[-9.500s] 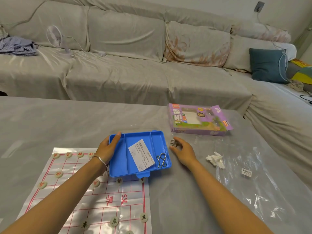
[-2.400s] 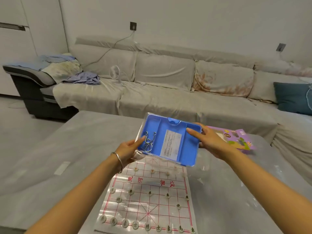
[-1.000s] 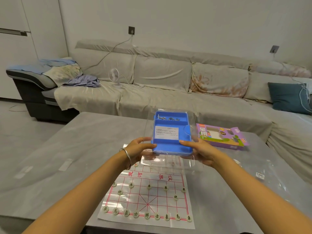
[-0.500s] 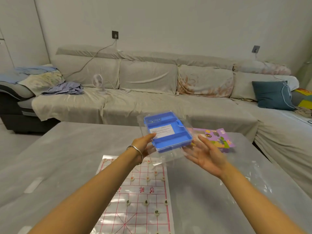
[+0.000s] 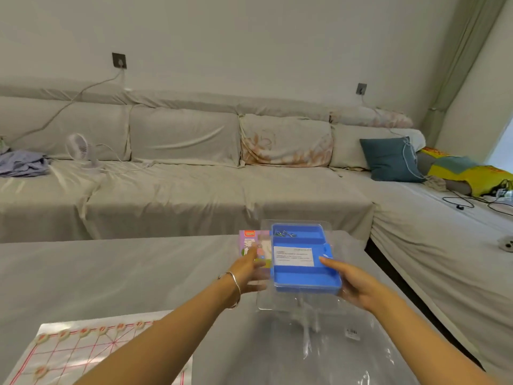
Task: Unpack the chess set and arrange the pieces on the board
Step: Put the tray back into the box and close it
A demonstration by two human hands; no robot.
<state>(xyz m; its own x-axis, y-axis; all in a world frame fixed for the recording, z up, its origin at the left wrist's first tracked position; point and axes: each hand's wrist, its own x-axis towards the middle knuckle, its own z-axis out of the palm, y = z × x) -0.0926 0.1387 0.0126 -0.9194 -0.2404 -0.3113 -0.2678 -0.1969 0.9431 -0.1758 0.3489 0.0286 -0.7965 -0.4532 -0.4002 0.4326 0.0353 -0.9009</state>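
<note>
At lower left of tabletop (image 5: 111,273): board sheet (image 5: 83,357), round pieces (image 5: 83,332) along far edge. Left hand (image 5: 249,269) against clear shell (image 5: 277,305), fingers blurred, grip cannot tell; purple box (image 5: 251,241) behind. Blue tray (image 5: 304,276) raised above tabletop, inside shell. Right hand (image 5: 358,284): thumb on tray rim, fingers clamped beneath

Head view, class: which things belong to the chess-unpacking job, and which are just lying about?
Job: blue tray, clear shell, left hand, right hand, purple box, board sheet, chess pieces.
Lying about: desk fan, teal cushion, crumpled clothes.
</note>
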